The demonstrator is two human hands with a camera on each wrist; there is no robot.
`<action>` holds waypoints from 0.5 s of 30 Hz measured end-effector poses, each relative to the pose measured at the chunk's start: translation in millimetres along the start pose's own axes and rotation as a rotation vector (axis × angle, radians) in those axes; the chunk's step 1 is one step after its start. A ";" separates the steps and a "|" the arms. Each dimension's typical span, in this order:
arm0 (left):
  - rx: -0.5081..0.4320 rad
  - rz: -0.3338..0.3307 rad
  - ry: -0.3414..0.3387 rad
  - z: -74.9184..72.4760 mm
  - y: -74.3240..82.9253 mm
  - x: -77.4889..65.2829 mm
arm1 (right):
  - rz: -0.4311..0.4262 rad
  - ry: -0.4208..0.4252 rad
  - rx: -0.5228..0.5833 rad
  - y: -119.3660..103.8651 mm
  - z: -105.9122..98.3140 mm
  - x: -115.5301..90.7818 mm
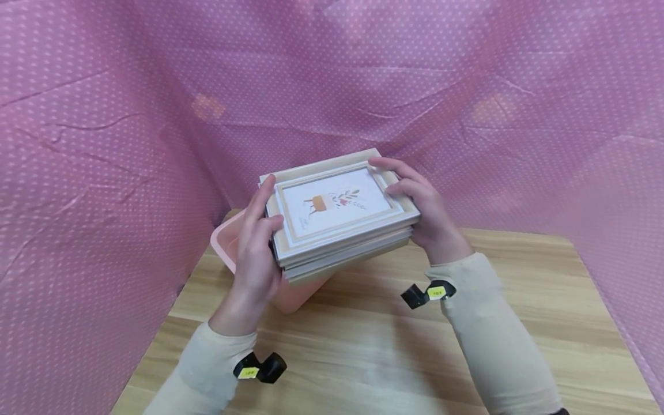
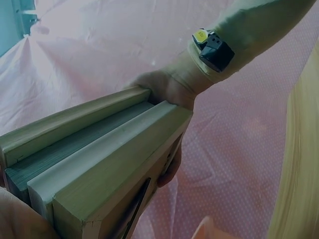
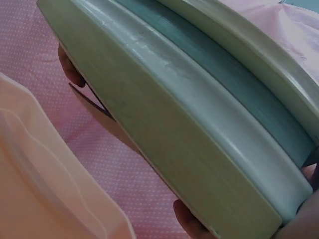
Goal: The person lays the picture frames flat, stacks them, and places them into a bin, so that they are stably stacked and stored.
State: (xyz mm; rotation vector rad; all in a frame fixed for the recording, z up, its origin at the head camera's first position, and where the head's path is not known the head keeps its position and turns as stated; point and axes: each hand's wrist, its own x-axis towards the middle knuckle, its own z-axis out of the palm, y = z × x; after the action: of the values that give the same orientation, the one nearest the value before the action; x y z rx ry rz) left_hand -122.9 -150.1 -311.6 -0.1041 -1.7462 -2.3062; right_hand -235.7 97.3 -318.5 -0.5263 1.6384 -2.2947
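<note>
A stack of several picture frames [image 1: 339,216] is held in the air above a pink bin [image 1: 230,239]. The top frame is whitish with a small plant drawing. My left hand [image 1: 257,242] grips the stack's left end, thumb on top and fingers underneath. At the right end my right hand [image 1: 422,210] holds the stack, fingers curled over the top edge. In the left wrist view the frames' side edges [image 2: 94,154] fill the picture, with the right hand [image 2: 164,92] at the far end. The right wrist view shows the stack's edges [image 3: 189,109] and left fingertips [image 3: 70,67] beneath.
The wooden table [image 1: 394,357] spreads in front and to the right of the bin. Pink dotted cloth [image 1: 104,144] closes in the left, back and right sides. The bin's pale rim [image 3: 45,179] shows close under the stack in the right wrist view.
</note>
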 end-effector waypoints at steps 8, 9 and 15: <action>0.025 0.037 0.071 -18.8 -5.2 2.2 | 0.024 -0.035 -0.018 14.7 12.6 23.5; 0.030 0.043 0.077 -21.2 -5.8 2.7 | 0.025 -0.039 -0.020 16.5 14.4 26.1; 0.023 0.055 0.140 -30.8 -8.7 4.7 | 0.036 -0.065 -0.022 26.9 22.1 42.5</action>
State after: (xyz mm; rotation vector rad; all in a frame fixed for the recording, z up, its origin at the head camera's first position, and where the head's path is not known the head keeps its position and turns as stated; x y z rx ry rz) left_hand -126.7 -178.1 -327.4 0.0127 -1.6789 -2.1975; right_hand -263.8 52.0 -331.8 -0.5660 1.6307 -2.2129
